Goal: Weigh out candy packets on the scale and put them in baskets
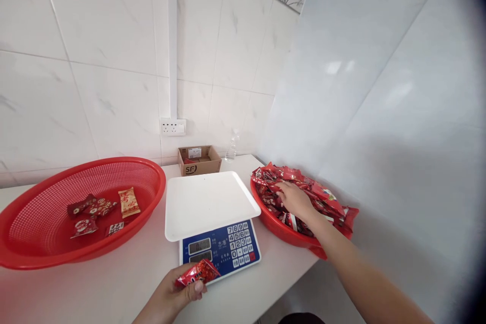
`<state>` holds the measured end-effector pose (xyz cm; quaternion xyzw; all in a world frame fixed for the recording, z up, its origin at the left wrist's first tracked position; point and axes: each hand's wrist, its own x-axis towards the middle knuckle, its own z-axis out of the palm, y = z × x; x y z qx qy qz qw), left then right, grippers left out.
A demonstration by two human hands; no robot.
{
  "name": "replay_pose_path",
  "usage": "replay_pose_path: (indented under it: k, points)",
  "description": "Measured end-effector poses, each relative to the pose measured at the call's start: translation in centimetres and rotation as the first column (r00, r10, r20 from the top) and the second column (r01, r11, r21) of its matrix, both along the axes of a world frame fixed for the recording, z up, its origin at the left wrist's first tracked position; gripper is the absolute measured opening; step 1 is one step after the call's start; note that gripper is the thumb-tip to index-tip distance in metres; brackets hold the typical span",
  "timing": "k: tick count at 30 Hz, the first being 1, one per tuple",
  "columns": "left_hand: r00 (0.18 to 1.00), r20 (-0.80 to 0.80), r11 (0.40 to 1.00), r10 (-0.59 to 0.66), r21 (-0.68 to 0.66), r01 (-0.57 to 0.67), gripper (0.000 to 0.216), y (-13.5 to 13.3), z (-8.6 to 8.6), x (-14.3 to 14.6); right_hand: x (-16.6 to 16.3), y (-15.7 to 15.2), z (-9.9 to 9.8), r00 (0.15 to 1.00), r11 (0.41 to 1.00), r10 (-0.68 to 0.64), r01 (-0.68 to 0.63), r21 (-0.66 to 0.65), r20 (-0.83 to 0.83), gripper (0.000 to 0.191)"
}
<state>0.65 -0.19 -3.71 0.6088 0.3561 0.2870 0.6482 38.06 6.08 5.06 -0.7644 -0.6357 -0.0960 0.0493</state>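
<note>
My left hand (178, 288) is closed around a small red snack packet (199, 272), in front of the scale's lower edge. My right hand (296, 200) reaches into a red basket (273, 225) heaped with red snack packets (315, 192). Its fingers are bent together at a red packet on the near-left side of the heap; the fingertips are partly hidden. Between the hands stands a digital scale (224, 250) with a blue keypad panel. Nothing lies on its white weighing tray (210, 205).
To the left, a large red mesh basket (125, 167) holds several packets, one of them beige (129, 201). A small cardboard box (203, 166) and a clear plastic bottle (232, 147) stand by the tiled wall. The white table (243, 298) ends at the right front.
</note>
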Motion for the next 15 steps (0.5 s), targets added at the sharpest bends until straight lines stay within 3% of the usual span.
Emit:
replay_pose_path:
  k: [5,10,15]
  points:
    - [1.0,0.015,1.0,-0.016,-0.001,0.016,0.043,0.1,-0.1,0.1,0.2,-1.0,1.4,0.99,0.999,-0.04,0.042,0.005,-0.136,0.043]
    - [1.0,0.006,1.0,-0.03,0.006,0.03,0.044,0.1,-0.1,0.1,-0.7,-1.9,2.3,0.978,0.976,0.014,-0.059,-0.211,-0.21,0.035]
    - [1.0,-0.008,0.998,-0.013,-0.064,0.013,0.05,0.0,-0.1,0.2,-1.8,0.4,0.7,0.984,0.975,0.041,-0.078,-0.21,-0.175,0.032]
